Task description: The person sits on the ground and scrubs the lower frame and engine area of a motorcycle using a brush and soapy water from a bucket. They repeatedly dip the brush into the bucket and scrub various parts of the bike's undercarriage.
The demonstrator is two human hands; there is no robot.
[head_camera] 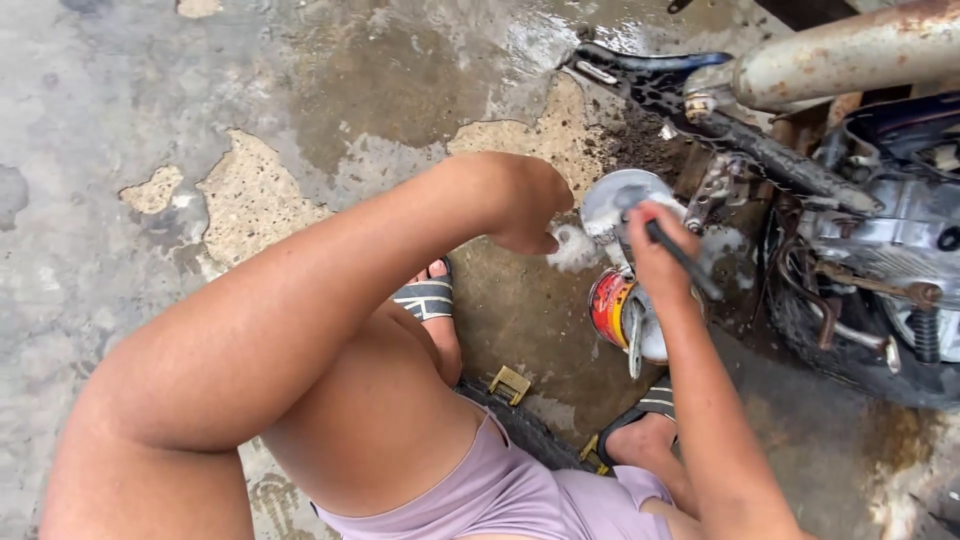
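Observation:
My left hand (528,212) is curled into a fist low over the wet ground, its fingers closed on the near edge of a white foamy clump (573,249). My right hand (655,245) grips a thin dark tool handle (688,265) and presses against a round grey metal part (618,192) that is wet with suds. Under that part sits a red and yellow can (609,305) with a pale metal piece (640,335) leaning on it. Both hands are close together, just left of the motorcycle (870,230).
The motorcycle's rusty exhaust pipe (850,55), black footrest bracket (650,80), chain and engine fill the right side. My feet in striped sandals (428,298) rest on cracked, wet concrete (250,200). A black tyre strip with yellow clips (512,385) lies below my legs.

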